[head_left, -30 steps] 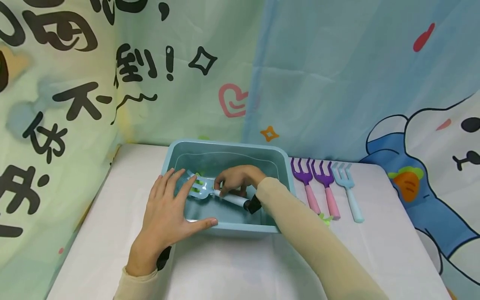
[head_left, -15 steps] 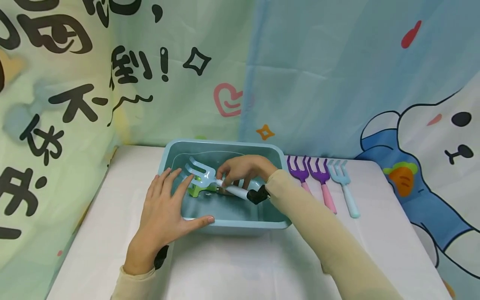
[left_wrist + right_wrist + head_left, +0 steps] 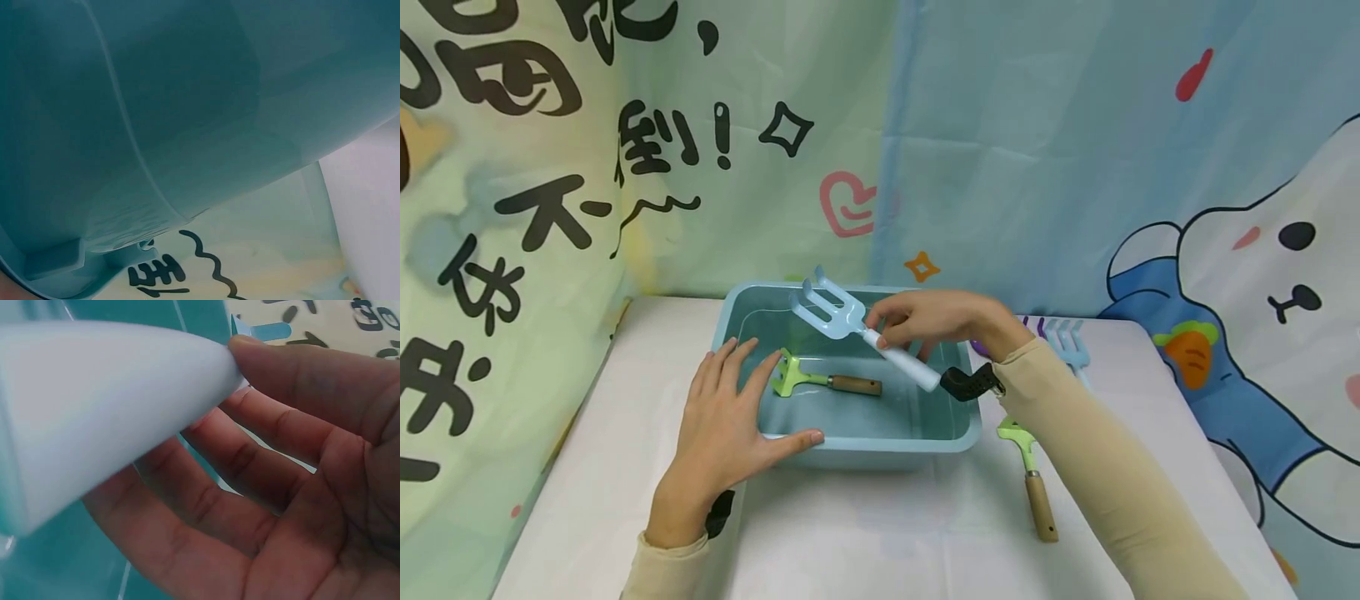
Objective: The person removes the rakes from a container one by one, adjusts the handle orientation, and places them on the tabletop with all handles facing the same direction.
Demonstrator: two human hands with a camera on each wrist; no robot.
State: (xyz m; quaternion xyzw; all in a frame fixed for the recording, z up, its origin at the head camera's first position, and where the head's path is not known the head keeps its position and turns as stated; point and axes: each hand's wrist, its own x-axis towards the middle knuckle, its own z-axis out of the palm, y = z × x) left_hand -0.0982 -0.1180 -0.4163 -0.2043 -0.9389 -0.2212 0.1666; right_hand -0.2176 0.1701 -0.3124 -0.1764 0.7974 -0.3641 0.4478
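A light blue garden fork (image 3: pixel 841 318) with a white handle is raised over the blue plastic basin (image 3: pixel 887 444). My right hand (image 3: pixel 936 317) pinches its handle near the neck between thumb and fingers. Close up, the right wrist view shows the white handle (image 3: pixel 106 400) running up to the thumb tip. Inside the basin lies a small green hand fork (image 3: pixel 797 375) with a wooden handle, tines to the left. My left hand (image 3: pixel 726 429) rests on the basin's near-left rim, its fingers spread. Mostly the basin's wall (image 3: pixel 187 112) fills the left wrist view.
Right of the basin, another green fork with a wooden handle (image 3: pixel 1039 504) lies on the white table (image 3: pixel 880 533). Beyond it are a blue fork (image 3: pixel 1067 340) and purple tines, partly hidden by my right arm. A printed curtain (image 3: pixel 1015 150) hangs behind.
My right hand has lifted the light blue fork up and rightward out of the basin. This uncovers the green fork beneath it. My left hand has stayed at the rim.
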